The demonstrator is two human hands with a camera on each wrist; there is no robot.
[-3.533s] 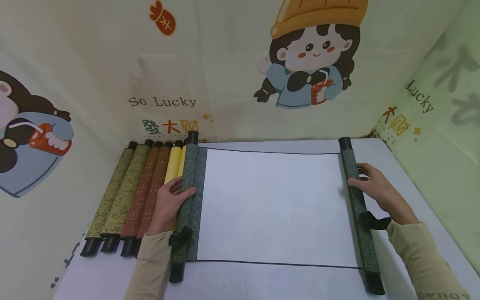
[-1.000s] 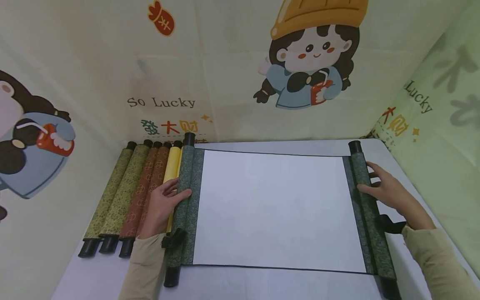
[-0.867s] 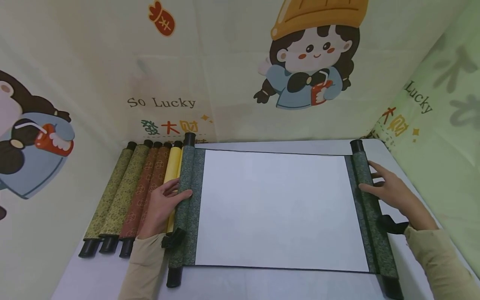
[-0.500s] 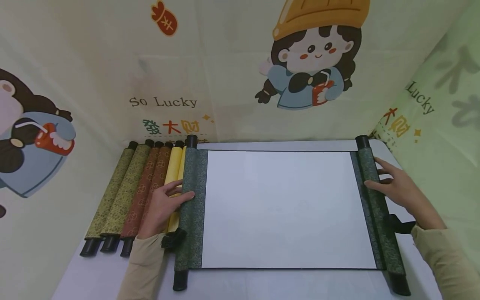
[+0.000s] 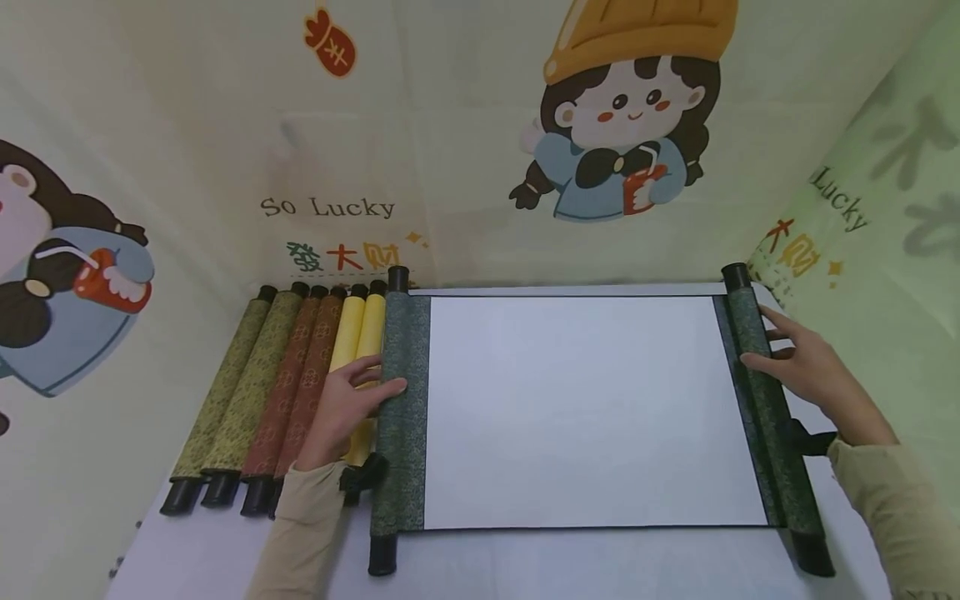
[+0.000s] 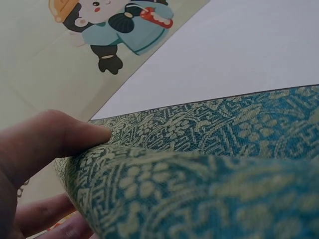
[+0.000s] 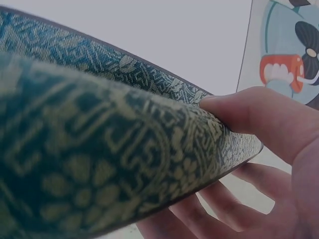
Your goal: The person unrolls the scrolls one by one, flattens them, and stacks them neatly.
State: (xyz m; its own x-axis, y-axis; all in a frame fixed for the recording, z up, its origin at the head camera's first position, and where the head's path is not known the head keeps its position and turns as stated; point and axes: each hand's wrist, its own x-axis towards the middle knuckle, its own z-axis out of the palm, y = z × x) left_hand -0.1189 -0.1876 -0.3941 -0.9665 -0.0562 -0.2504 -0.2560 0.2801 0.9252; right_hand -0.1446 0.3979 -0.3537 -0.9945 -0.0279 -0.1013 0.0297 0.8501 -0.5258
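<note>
A hanging scroll [image 5: 585, 408] with a blank white sheet and blue-green patterned brocade ends is stretched between both hands. My left hand [image 5: 348, 408] grips its left roll, thumb on top and the other fingers curled beneath. At the opposite end my right hand [image 5: 813, 367] holds the right roll the same way. Black knobs cap the rolls. In the left wrist view the thumb presses on the floral brocade [image 6: 149, 184]. The right wrist view has the thumb over the roll [image 7: 124, 149] and the fingers spread below it.
Several rolled scrolls lie side by side at left: olive ones [image 5: 251, 383], red-brown ones [image 5: 281, 400] and yellow ones [image 5: 347, 329], close against my left hand. Under everything is a white table [image 5: 525, 567], with a cartoon-printed cloth [image 5: 465, 150] behind it.
Both hands have shifted right with the scroll. The right roll has moved farther out, so more white sheet and a strip of brocade at the right end show. The second yellow scroll is more exposed.
</note>
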